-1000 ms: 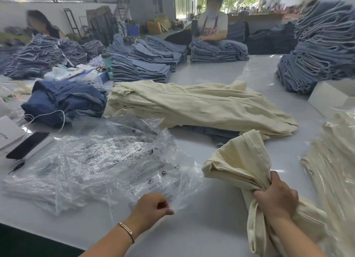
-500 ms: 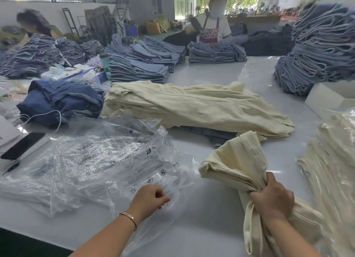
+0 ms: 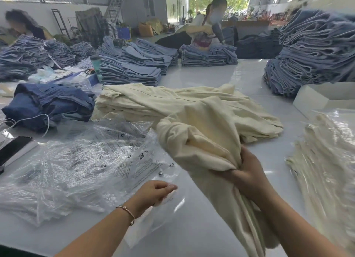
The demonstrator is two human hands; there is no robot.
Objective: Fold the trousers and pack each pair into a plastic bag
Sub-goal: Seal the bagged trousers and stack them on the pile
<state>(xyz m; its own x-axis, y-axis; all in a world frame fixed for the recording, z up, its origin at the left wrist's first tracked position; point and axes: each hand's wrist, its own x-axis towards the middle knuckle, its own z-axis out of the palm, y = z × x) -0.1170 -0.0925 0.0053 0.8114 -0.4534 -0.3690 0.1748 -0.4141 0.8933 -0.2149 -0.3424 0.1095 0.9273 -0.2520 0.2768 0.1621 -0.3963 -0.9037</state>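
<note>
One view only, from the head: since a second ago my right hand (image 3: 247, 172), fist clenched round the folded cream trousers (image 3: 203, 141), has lifted the bundle off the counter (image 3: 201, 228) toward the plastic bag (image 3: 153, 172). My left hand (image 3: 153, 191) still pinches that bag's mouth, so I judge insertion comes next.

I had one head-worn wide-angle view, looking forward and down across the white table (image 3: 201, 228), close over both forearms, the far worktables small behind.
</note>
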